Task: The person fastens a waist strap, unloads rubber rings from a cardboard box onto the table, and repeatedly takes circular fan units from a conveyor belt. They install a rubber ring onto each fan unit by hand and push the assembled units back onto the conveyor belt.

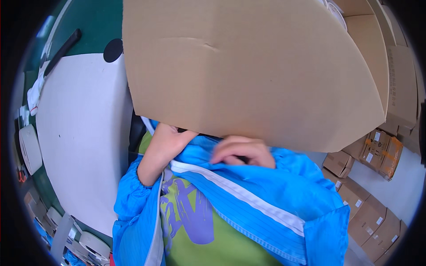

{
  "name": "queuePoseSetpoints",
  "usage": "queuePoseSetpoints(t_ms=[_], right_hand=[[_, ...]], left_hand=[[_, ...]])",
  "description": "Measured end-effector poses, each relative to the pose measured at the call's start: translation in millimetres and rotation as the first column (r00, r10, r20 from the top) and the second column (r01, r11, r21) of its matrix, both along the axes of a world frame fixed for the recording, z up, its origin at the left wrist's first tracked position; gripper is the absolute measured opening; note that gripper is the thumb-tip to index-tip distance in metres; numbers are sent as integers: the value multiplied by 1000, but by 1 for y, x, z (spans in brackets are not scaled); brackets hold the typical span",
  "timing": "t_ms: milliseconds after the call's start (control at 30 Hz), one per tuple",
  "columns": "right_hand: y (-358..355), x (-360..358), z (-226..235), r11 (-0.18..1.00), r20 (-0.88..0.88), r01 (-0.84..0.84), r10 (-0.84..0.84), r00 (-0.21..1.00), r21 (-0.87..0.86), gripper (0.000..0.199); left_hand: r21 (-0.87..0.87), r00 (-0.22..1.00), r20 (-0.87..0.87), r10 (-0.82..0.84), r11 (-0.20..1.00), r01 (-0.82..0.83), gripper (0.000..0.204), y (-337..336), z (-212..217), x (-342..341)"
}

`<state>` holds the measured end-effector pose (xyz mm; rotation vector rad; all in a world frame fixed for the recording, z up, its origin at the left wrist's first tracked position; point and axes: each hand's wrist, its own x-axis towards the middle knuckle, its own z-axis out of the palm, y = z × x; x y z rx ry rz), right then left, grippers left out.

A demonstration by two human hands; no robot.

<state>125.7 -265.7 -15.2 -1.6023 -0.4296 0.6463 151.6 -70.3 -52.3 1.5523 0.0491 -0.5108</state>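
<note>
The big cardboard sheet point(253, 71) leans over my chest and hides my fingertips, so I judge it could slide off or catch the loose blue jacket point(275, 186) as I tug the cloth blind. My left hand point(166, 142) reaches up under the cardboard's lower edge, grip hidden, so I cannot tell its state; my right hand point(242, 150), blurred, curls its fingers against the jacket's front

Hidden and blurred parts

The cardboard sheet point(253, 71) covers the left hand's point(166, 139) fingertips and much of the table point(80, 133); the right hand point(242, 150) is motion-blurred.
</note>
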Motion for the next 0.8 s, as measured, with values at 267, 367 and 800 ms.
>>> queuePoseSetpoints(t_ms=[267, 367, 800], right_hand=[[-43, 40, -29, 706, 145, 586, -583, 800, -397, 22], [-53, 40, -19, 783, 431, 379, -159, 888, -493, 27], [-38, 7, -48, 871, 64, 102, -82, 995, -480, 43]], left_hand=[[62, 982, -154, -108, 991, 119, 16, 1, 16, -4], [79, 981, -172, -84, 992, 98, 15, -9, 18, -1], [91, 974, -145, -175, 978, 190, 20, -20, 12, 11]])
